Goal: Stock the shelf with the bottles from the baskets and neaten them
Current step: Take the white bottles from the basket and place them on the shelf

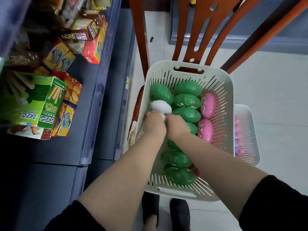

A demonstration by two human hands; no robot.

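1. We see both hands down in the near basket, which rests on a wooden chair.
2. Our left hand and right hand sit side by side, touching, at the basket's 9 o'clock wall.
3. Both are curled onto a white bottle; its rounded top pokes out at 12 o'clock from our knuckles, and the fingers are hidden beneath.
4. Green bottles fill the basket's middle, lying on their sides in a row from 12 to 6 o'clock.
5. Pink bottles line the 3 o'clock wall.
6. A second basket, lower and further toward 3 o'clock, holds more pink ones.
7. The shelf runs along 9 o'clock, with snack boxes jumbled on it.
8. Our black shoes show at 6 o'clock.
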